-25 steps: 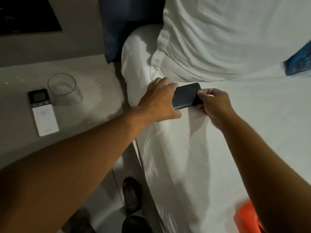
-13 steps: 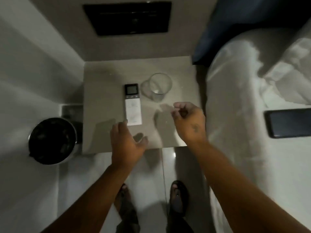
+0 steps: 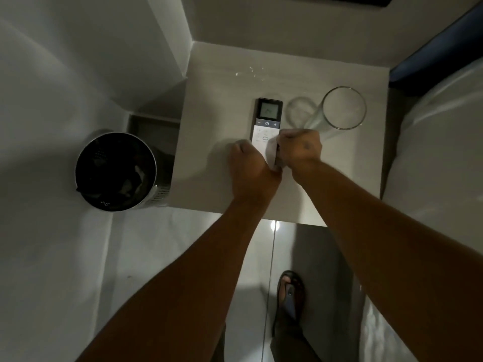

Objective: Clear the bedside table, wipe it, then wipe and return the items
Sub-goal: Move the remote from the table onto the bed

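Observation:
A white remote (image 3: 268, 116) with a dark screen end lies in the middle of the beige bedside table (image 3: 222, 87). My left hand (image 3: 248, 163) is closed on the remote's near end from the left. My right hand (image 3: 300, 150) is a fist at the remote's right side, gripping a small white cloth (image 3: 272, 152) that lies against the remote. The near half of the remote is hidden by both hands. A clear empty glass (image 3: 342, 108) stands just right of the remote, past my right hand.
A black round waste bin (image 3: 115, 171) stands on the floor left of the table. The white bed (image 3: 439, 158) runs along the table's right side, with a blue headboard (image 3: 433, 58) behind. White walls close the left. My sandalled foot (image 3: 290, 296) is below.
Both hands left the dark phone on the bed and my view swung left to the table. My hands then came down onto the remote's near end.

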